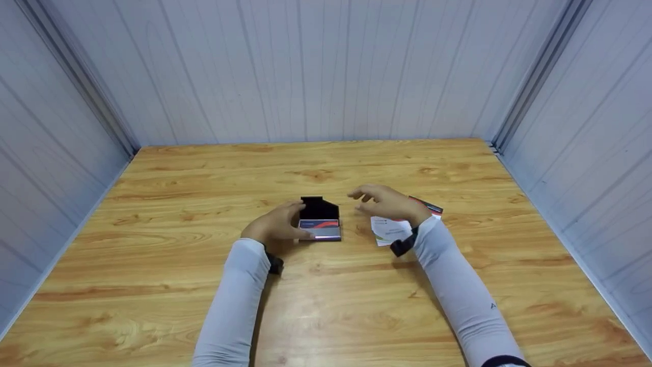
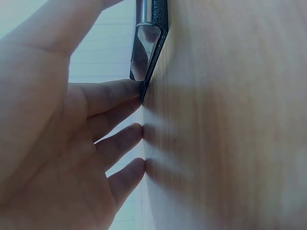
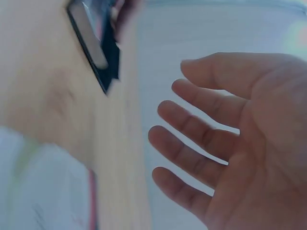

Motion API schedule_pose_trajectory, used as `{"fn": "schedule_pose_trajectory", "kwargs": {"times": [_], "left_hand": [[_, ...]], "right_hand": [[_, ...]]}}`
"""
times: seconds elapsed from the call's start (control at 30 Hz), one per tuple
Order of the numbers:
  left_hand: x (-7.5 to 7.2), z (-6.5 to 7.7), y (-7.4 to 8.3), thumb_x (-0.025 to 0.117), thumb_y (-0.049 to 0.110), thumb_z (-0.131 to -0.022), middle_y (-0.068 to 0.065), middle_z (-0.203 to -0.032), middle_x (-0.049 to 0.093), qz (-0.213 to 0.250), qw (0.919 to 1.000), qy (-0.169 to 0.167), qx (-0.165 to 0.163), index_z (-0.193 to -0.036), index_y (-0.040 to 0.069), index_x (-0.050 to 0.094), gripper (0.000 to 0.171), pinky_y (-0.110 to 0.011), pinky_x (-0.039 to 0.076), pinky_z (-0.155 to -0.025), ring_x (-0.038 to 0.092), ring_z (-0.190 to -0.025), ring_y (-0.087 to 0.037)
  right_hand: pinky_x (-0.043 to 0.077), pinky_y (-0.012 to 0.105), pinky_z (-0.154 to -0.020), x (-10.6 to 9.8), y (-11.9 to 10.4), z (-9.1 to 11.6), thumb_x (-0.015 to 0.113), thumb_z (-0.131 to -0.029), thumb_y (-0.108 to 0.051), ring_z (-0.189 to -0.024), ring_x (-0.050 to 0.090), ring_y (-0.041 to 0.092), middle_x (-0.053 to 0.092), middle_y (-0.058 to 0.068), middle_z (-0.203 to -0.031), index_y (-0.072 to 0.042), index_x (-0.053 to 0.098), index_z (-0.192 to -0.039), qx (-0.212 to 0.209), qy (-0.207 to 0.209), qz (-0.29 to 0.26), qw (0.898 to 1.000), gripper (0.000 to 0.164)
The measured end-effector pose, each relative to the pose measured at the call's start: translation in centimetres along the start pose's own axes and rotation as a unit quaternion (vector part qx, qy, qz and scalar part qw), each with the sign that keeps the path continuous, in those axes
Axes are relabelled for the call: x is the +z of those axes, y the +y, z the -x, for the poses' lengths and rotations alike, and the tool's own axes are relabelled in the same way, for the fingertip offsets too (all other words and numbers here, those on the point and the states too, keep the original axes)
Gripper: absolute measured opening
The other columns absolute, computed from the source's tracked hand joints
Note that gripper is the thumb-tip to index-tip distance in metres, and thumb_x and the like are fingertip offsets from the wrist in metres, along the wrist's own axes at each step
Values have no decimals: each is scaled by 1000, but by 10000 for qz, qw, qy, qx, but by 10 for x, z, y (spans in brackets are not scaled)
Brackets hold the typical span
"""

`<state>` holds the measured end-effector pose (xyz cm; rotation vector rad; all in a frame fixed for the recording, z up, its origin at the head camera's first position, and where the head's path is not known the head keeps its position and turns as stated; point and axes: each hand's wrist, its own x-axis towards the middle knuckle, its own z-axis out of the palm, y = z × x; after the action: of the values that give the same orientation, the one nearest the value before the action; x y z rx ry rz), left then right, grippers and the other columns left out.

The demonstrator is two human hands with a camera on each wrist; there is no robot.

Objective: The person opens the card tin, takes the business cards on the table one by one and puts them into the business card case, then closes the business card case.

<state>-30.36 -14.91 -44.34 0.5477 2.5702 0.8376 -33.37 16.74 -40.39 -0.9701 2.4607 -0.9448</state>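
Observation:
A business card case [image 1: 328, 235] lies on the table with its black flap lid [image 1: 323, 210] raised towards the back. Inside it a dark blue and red card [image 1: 321, 224] shows. My left hand [image 1: 272, 224] holds the case at its left side, thumb at the front edge and a finger at the lid. In the left wrist view, the other fingertips [image 2: 136, 132] touch the tabletop. Held in the air right of the case, my right hand [image 1: 389, 201] has loosely bent fingers and nothing in them. Below it lie white business cards [image 1: 389, 232], partly hidden by the hand and wrist.
Another card with a dark and red edge [image 1: 433, 208] pokes out behind the right wrist. The wooden table [image 1: 204, 188] meets pale panel walls [image 1: 326, 71] at the back and both sides.

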Motion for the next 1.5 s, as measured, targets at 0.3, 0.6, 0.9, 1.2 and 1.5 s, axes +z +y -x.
{"fn": "schedule_pose_trajectory", "kwargs": {"times": [0.3,0.6,0.9,1.2,1.5], "left_hand": [[-2,3,1,75,49,-87,-12,-165,18,-87,9999,68,98,-160,7,25,98,-49,20,-119,14,-151,-32],[-3,3,0,75,49,-88,-12,-165,17,-144,9998,49,100,-160,7,24,99,-48,20,-119,13,-151,-31],[-2,3,-1,76,51,-87,-12,-165,18,-95,9999,57,59,-160,9,24,99,-49,20,-119,13,-151,-31],[-3,2,-1,75,51,-87,-13,-165,17,-82,9999,21,94,-160,8,24,99,-49,19,-119,14,-151,-32],[-3,2,0,74,51,-88,-11,-166,14,-80,10000,-47,-6,-161,10,22,99,-52,19,-118,12,-151,-32]], "right_hand": [[39,55,-106,-37,15,28,60,-103,-28,-132,44,40,47,20,-146,-5,47,-148,612,550,-108,9966,52],[36,59,-107,-58,35,50,60,-102,-24,-133,42,45,46,27,-144,0,44,-148,1264,786,121,9888,54],[37,59,-106,-66,52,69,67,-97,-27,-129,45,45,48,32,-140,8,49,-141,2170,834,551,9710,59],[40,56,-103,-67,71,81,73,-92,-35,-124,47,42,48,28,-139,5,52,-136,2966,653,267,9524,64],[43,42,-92,-63,83,80,77,-89,-33,-108,50,30,53,19,-125,5,53,-125,3170,595,49,9466,58]]}}
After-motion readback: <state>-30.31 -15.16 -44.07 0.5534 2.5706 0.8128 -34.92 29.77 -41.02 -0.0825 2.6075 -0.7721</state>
